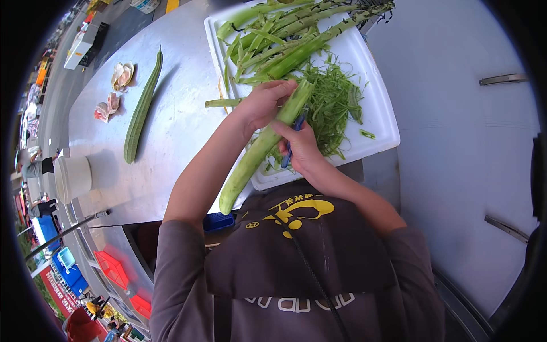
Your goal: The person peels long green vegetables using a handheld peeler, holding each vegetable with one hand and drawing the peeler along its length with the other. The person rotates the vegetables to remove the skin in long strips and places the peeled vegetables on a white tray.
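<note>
My left hand (pixel 269 100) grips a long pale green gourd (pixel 260 149), mostly peeled, near its far end. The gourd slants down towards my apron. In my right hand (pixel 301 145) is a blue-handled peeler (pixel 294 141), held against the gourd's right side with my thumb lying on the gourd. Under both hands a white foam tray (pixel 376 124) holds a heap of thin green peelings (pixel 329 107). Long green stalks (pixel 295 53) with wilted dark tips lie across its far part. To the left, an unpeeled ridge gourd (pixel 144 109) rests on the metal table (pixel 183 68).
Crumpled pinkish-white scraps (pixel 122 77) lie left of the ridge gourd. A white plastic bucket (pixel 74 177) stands at the table's left edge, near a thin metal pole (pixel 64 235). A large pale panel with handles (pixel 448 128) rises at right. Red crates (pixel 112 269) are low left.
</note>
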Demonstrator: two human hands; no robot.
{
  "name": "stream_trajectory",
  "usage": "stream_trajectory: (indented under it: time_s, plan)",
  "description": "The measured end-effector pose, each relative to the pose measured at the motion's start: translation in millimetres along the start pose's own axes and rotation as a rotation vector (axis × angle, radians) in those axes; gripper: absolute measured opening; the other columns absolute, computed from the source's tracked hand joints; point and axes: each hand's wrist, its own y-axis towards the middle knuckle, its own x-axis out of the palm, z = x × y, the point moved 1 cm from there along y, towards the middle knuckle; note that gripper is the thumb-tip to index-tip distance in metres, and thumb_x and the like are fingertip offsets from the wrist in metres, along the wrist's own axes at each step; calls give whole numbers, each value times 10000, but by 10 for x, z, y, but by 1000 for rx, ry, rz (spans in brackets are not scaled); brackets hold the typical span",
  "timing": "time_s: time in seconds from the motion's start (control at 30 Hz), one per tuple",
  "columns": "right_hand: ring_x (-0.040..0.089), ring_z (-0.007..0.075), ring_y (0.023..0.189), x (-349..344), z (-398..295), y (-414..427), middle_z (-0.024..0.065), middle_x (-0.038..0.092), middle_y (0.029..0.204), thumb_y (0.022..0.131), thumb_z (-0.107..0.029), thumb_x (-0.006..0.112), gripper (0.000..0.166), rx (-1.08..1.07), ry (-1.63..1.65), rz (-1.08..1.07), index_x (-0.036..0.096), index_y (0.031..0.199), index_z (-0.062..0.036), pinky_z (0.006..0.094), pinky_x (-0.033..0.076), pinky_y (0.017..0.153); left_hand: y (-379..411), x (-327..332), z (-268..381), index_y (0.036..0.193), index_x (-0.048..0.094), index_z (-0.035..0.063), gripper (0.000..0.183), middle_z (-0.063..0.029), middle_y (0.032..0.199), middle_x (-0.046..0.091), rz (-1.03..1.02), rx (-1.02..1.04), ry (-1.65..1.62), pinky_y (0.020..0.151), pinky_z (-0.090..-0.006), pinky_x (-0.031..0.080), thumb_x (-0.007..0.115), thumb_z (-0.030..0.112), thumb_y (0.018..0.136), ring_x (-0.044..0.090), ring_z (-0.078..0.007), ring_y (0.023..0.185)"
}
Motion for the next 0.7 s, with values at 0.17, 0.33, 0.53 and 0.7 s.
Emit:
stream_trajectory:
  time_s: [0.17,0.33,0.53,0.7]
  plan:
    - [457,81,446,-177,-124,-6,49,612,782,823,-197,685,229,72,227,-61,575,965,-55,219,344,393,-259,-103,505,1249,547,14,368,-51,755,656,169,238,795,790,-329,508,447,276,1010,631,-122,754]
    - [437,86,424,-401,-543,-97,112,662,871,826,-255,646,342,98,356,-313,589,1024,18,225,385,427,-322,79,15,1500,-22,364,1227,-282,1528,48,60,-71,1775,1114,-460,321,842,221,641,182,-450,1403]
    - [437,91,428,-395,-755,-110,136,629,1024,804,-243,649,367,13,380,-390,558,1105,-55,224,402,421,-274,-279,-258,1427,373,91,557,-242,1295,515,-303,135,724,989,-401,447,528,355,962,543,-312,1178]
    - [421,91,442,-357,-890,-35,86,643,827,785,-270,641,441,-22,348,-402,594,1049,81,217,390,449,-534,-128,-412,1272,526,42,543,-173,990,645,-604,-279,88,812,-417,550,304,464,1012,660,-258,878]
